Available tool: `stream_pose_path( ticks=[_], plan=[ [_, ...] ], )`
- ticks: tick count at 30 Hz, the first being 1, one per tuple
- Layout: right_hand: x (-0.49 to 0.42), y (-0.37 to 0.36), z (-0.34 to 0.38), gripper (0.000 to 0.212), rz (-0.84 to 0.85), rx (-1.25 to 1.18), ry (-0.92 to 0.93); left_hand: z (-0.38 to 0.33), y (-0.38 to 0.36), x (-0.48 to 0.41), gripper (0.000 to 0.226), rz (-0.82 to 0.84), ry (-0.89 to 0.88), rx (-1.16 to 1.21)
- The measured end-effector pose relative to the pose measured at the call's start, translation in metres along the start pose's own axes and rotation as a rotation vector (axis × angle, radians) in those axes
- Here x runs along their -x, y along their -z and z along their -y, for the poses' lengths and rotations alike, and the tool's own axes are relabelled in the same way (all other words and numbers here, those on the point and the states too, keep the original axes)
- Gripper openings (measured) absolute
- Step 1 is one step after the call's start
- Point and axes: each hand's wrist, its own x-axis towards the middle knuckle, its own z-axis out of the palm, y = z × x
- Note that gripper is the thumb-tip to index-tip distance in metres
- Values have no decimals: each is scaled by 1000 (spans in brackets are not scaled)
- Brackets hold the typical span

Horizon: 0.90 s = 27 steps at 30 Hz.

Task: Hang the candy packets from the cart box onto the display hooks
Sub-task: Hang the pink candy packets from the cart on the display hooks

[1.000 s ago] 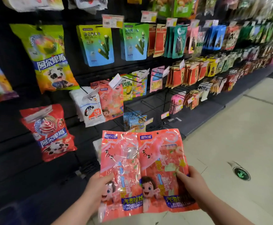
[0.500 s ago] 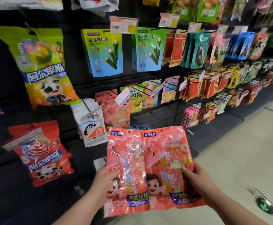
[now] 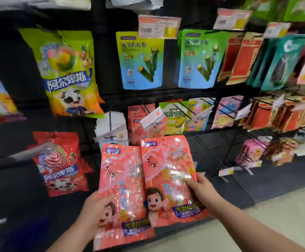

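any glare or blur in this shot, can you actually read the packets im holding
Head view: the left packet and right packet are fairly sharp at centre, but glare streaks their clear film and the small print stays soft; head view edges smear, as on the red lollipop bag; the wide lens bows straight lines.

We find open room around the bare hook (image 3: 209, 151); a price tag (image 3: 152, 118) fronts the hung pink packets (image 3: 137, 128).

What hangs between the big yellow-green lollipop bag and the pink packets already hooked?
A stack of white packets on its own hook, right of the yellow-green lollipop bag and left of the hooked pink packets; head view.
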Motion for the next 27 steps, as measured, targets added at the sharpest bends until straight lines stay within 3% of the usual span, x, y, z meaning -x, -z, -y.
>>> stream_pose_path(
  ticks=[12, 27],
  plan=[
    [-74, 11, 15, 10, 191, 33, 97, 8, -25, 9, 19, -216, 15, 115],
    [-90, -5, 16, 15, 166, -10, 48, -4, -20, 9, 20, -251, 61, 110]
  ],
)
